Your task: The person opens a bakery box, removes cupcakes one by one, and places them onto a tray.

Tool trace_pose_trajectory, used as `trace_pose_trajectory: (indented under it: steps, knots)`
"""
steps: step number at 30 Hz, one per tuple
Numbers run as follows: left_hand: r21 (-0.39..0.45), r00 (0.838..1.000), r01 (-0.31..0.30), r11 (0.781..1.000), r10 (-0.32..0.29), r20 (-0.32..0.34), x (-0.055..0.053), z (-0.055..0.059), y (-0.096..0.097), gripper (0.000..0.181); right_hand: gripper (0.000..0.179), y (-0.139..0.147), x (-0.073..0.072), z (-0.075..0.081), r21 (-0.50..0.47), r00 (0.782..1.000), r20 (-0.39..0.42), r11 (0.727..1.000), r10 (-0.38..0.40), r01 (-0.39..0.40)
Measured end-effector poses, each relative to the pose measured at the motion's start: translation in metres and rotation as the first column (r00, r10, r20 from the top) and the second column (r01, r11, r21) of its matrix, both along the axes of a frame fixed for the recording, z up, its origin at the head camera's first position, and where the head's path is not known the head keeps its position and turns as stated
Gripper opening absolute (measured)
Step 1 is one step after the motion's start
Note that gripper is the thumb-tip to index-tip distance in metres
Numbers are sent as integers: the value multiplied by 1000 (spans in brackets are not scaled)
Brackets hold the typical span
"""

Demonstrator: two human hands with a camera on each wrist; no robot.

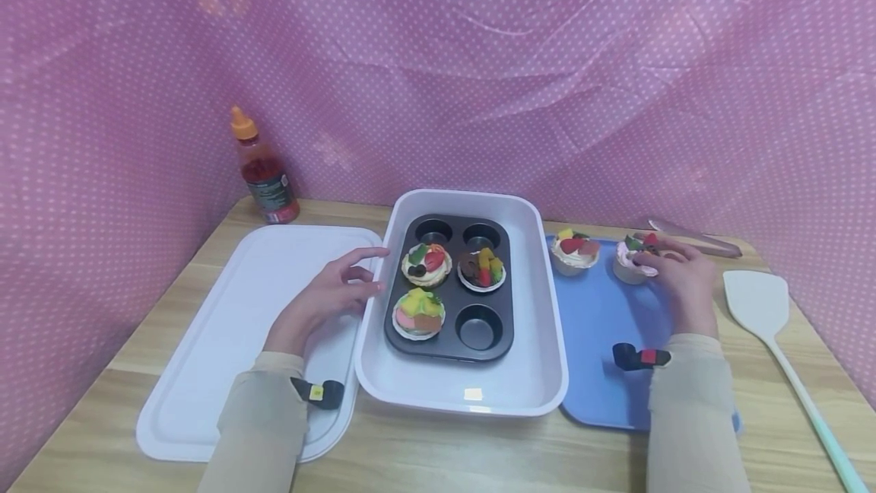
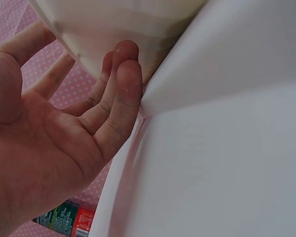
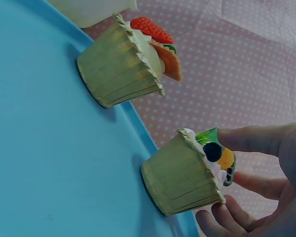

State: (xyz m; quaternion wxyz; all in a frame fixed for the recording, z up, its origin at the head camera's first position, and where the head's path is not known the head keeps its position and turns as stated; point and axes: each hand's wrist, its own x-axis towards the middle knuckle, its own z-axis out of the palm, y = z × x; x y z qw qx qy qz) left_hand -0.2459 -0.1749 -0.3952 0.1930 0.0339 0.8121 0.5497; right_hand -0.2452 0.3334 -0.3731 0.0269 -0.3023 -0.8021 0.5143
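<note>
My right hand point(image 1: 684, 280) is at a cupcake point(image 1: 631, 263) with pink cream and fruit pieces. In the right wrist view its thumb and fingers close round the topping, while the paper cup stands on the blue tray point(image 1: 595, 356). Beside it is a second cupcake point(image 1: 573, 253) topped with strawberry. My left hand point(image 1: 335, 291), fingers loosely bent, touches the outer left wall of the white tub point(image 1: 541, 379). Inside the tub lies a dark muffin tin point(image 1: 448, 345) holding a berry cupcake point(image 1: 426, 265), a chocolate-and-fruit cupcake point(image 1: 482, 270) and a yellow-topped cupcake point(image 1: 418, 315).
A white tray or lid point(image 1: 226, 341) lies under my left arm. A red sauce bottle point(image 1: 267, 177) stands at the back left. A pale spatula point(image 1: 760, 303) and a pair of tongs or similar long utensil point(image 1: 698, 240) lie at right. Pink dotted cloth point(image 1: 438, 82) hangs behind.
</note>
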Motion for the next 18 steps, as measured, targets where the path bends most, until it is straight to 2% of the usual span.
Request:
trace_pose_trajectory:
  steps: [4,8,13,18]
  knots:
    - [-11,1000,-5,1000,5,4,0,1,1,64,71,0,2,4,17,999,1,999,-36,36]
    - [-14,1000,-7,1000,7,5,0,1,1,64,78,2,4,8,-16,998,-19,998,-64,64]
    - [-14,1000,0,1000,0,-1,1,0,0,64,83,3,4,15,-172,990,-76,979,-123,109]
    - [-8,1000,-1,1000,1,4,0,1,0,63,84,-1,7,28,-154,991,-69,983,-110,99]
